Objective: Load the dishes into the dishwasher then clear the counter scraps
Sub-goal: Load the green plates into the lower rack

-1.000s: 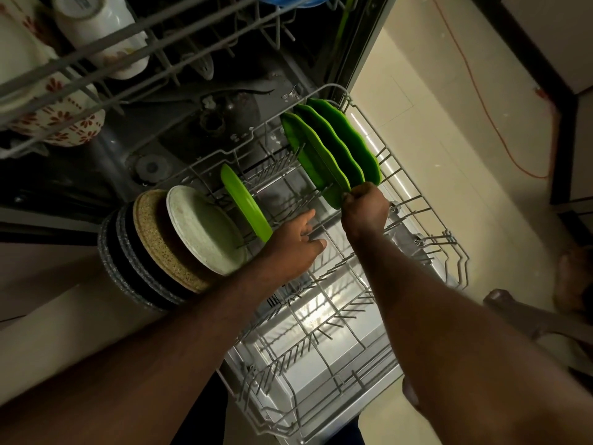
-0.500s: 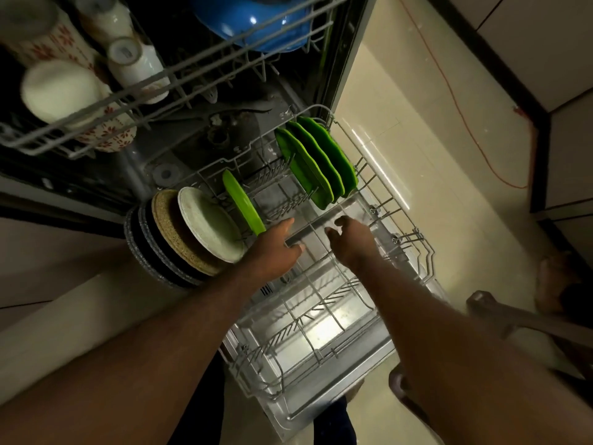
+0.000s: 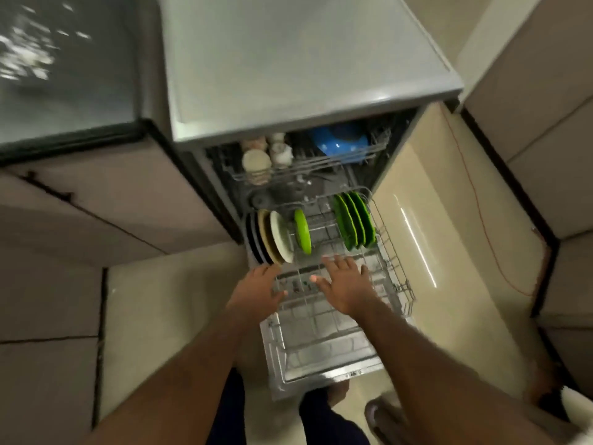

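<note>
At far left a dark worktop (image 3: 64, 78) is showing only as blur, so any scraps on it cannot be told. Right of it the dishwasher (image 3: 305, 65) is standing open, its lower rack (image 3: 394, 256) pulled out over the floor. Along the rack's left side a row of dark and pale plates (image 3: 272, 236) is standing on edge. Left hand (image 3: 256, 295) is hovering just near of that row, fingers straight and apart, holding nothing; whether it is touching the rack rim I cannot tell. A single green plate (image 3: 303, 231) is standing upright in the tines further right. Right hand (image 3: 348, 284) is hovering over the rack's middle, fingers spread, empty. Three green plates (image 3: 354, 220) are leaning together at the far right corner.

Judgement: loading is looking part done, with the near half of the rack bare. Further dishes should be going into the near tines, one per slot, faces turned one way, no plate touching its neighbour, and released only once seated.

Against one second ago: right hand was pinching the nearest of the three green plates; now it is off the plate and both hands are lifting clear. Viewpoint is rising and drawing back, bringing the dishwasher's top into view.
</note>
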